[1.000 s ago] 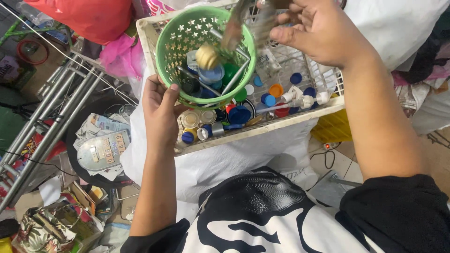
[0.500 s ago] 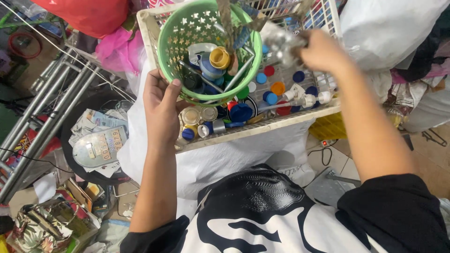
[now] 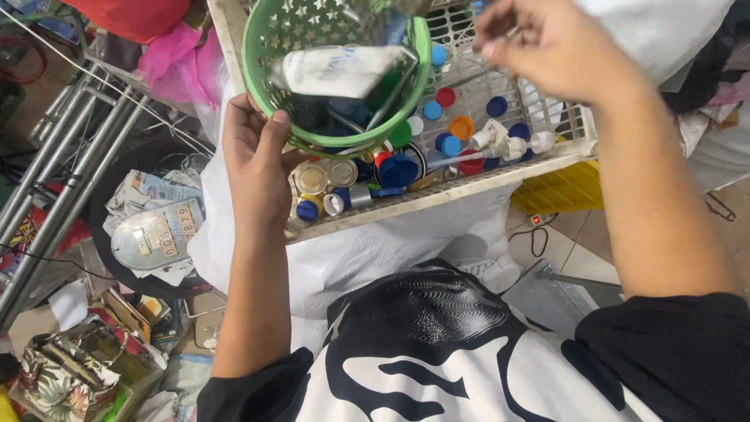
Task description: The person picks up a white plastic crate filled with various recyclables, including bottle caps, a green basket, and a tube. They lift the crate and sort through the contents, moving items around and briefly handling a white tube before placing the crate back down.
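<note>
Top centre of the frame, the left hand [image 3: 258, 168] grips the green basket [image 3: 262, 55] where a white bottle [image 3: 340, 70] already lies, the right hand [image 3: 547, 47] hovers loose-fingered and apparently empty, and many caps remain in the white crate [image 3: 437, 195].

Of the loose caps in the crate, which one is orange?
The orange cap on the crate floor, right of the green basket; the caps around it are blue or red.

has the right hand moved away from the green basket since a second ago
Yes. The right hand has shifted rightward off the green basket, now over the white crate.
</note>
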